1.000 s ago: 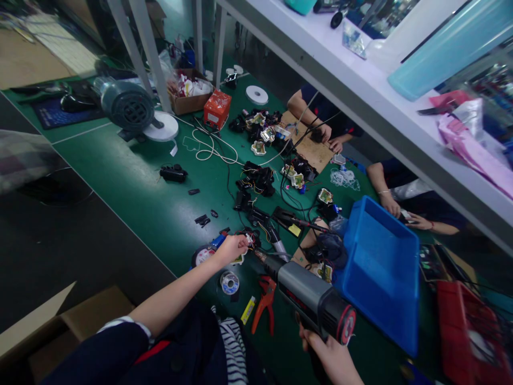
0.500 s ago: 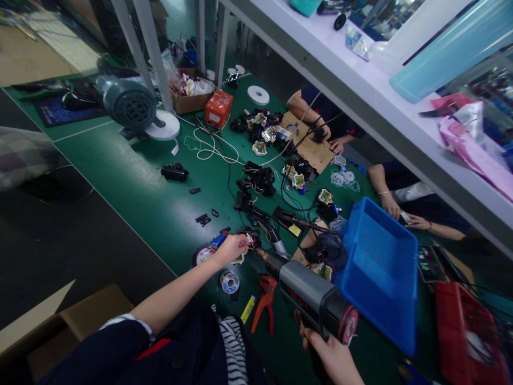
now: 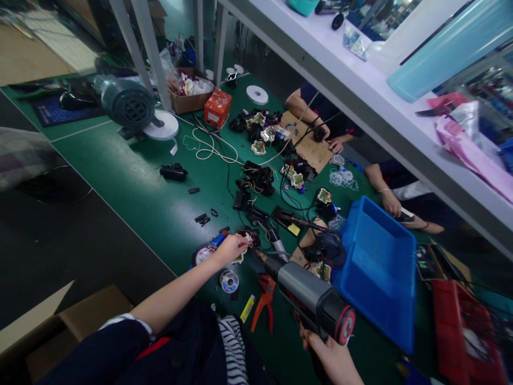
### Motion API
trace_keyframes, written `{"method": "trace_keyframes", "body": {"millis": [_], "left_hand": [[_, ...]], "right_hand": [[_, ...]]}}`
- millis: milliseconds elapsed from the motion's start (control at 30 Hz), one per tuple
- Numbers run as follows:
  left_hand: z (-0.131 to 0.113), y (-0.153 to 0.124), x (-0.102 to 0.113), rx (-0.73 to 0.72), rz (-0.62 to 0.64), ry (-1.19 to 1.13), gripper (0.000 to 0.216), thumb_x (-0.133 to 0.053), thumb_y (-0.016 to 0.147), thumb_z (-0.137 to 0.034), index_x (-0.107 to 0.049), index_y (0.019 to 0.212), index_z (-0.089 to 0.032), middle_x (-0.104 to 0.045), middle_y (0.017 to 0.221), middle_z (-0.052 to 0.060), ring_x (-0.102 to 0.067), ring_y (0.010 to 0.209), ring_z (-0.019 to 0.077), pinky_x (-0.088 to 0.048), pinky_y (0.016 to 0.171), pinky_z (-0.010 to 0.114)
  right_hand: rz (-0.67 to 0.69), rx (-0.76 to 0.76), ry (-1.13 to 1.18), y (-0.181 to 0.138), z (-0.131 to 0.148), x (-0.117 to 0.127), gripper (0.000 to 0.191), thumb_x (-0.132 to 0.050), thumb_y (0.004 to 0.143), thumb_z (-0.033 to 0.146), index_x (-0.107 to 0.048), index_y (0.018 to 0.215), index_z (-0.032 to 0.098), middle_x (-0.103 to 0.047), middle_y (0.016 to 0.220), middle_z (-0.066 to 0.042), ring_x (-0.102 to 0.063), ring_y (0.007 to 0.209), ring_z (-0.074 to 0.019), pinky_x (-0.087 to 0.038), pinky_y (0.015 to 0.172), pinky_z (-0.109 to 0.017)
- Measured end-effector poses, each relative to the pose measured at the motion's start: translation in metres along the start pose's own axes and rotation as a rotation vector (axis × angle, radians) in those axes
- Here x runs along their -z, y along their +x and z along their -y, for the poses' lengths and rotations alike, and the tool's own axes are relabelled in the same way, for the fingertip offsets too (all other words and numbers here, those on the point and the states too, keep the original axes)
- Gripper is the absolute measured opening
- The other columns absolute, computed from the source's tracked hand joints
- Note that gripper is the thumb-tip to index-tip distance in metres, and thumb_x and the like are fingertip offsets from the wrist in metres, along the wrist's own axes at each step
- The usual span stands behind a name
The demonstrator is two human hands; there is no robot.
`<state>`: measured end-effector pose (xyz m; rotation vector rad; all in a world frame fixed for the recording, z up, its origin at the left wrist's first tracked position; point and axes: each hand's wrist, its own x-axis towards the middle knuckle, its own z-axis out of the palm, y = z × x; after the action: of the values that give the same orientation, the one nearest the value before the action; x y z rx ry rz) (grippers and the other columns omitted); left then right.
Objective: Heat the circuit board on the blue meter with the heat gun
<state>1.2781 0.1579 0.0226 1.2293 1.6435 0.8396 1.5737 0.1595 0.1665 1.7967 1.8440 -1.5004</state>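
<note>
My right hand [image 3: 323, 345] is wrapped around the handle of a grey heat gun [image 3: 306, 286]. Its metal nozzle points left, just short of my left hand [image 3: 233, 248]. The fingers of my left hand are pinched at thin wires [image 3: 250, 236] on a small black assembly; the exact piece in the pinch is too small to make out. A pale-rimmed circuit board [image 3: 239, 259] shows partly below these fingers. Close by lie a solder spool [image 3: 229, 281], orange-handled wire strippers [image 3: 264, 302] and a yellow stick-like item [image 3: 247, 308].
A blue tray [image 3: 380, 267] and a red bin [image 3: 460, 331] stand at right. Black assemblies with wires [image 3: 256, 178] cover the middle of the green table. A motor [image 3: 130, 104] and orange box [image 3: 217, 108] stand farther back. Two co-workers' hands work across the table, under a shelf [image 3: 320, 69].
The heat gun has shifted very slightly left with my right hand. My left hand stays at the wires. A co-worker at right has turned a small pale object in their hands.
</note>
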Motion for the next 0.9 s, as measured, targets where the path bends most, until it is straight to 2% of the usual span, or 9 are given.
{"method": "trace_keyframes", "body": {"millis": [167,333,533,767,900], "left_hand": [[0.001,-0.001,0.001,-0.045,-0.03,0.059,0.018,-0.056,0.086,-0.029,-0.062,0.084,-0.013,-0.063,0.085,0.004,-0.059,0.083,0.0155,-0.048,0.08,0.036],[-0.001,-0.001,0.002,-0.068,-0.041,0.093,0.015,-0.055,0.086,-0.026,-0.061,0.082,-0.013,-0.061,0.082,0.003,-0.058,0.081,0.015,-0.048,0.079,0.036],[-0.001,0.0,0.001,-0.066,-0.051,0.117,0.014,-0.056,0.086,-0.024,-0.061,0.08,-0.012,-0.06,0.08,0.002,-0.057,0.076,0.0137,-0.049,0.076,0.033],[0.002,0.0,0.0,-0.079,-0.054,0.128,0.019,-0.055,0.087,-0.029,-0.061,0.081,-0.012,-0.061,0.078,0.002,-0.058,0.074,0.0136,-0.049,0.073,0.033],[0.004,0.0,-0.001,-0.092,-0.056,0.133,0.016,-0.056,0.086,-0.026,-0.062,0.081,-0.012,-0.062,0.079,0.002,-0.058,0.074,0.0133,-0.049,0.073,0.032]], "right_hand": [[-0.032,-0.004,0.045,-0.003,0.001,0.0,0.023,-0.048,0.065,0.039,-0.056,0.066,0.017,-0.056,0.06,-0.002,-0.053,0.06,-0.0174,-0.044,0.064,-0.031],[-0.098,-0.004,0.085,-0.004,0.002,0.0,0.025,-0.046,0.067,0.04,-0.055,0.066,0.017,-0.056,0.059,-0.003,-0.053,0.057,-0.017,-0.043,0.062,-0.032],[0.009,-0.018,0.056,0.001,0.0,0.002,0.022,-0.048,0.066,0.037,-0.056,0.068,0.016,-0.057,0.061,-0.003,-0.055,0.059,-0.017,-0.045,0.064,-0.031],[0.01,0.004,0.036,0.003,-0.007,-0.001,0.025,-0.046,0.068,0.039,-0.056,0.068,0.016,-0.056,0.063,-0.004,-0.053,0.061,-0.0172,-0.044,0.063,-0.031],[0.043,0.017,0.028,0.002,-0.007,0.002,0.028,-0.046,0.07,0.041,-0.057,0.071,0.016,-0.057,0.066,-0.005,-0.054,0.063,-0.0182,-0.044,0.066,-0.032]]}}
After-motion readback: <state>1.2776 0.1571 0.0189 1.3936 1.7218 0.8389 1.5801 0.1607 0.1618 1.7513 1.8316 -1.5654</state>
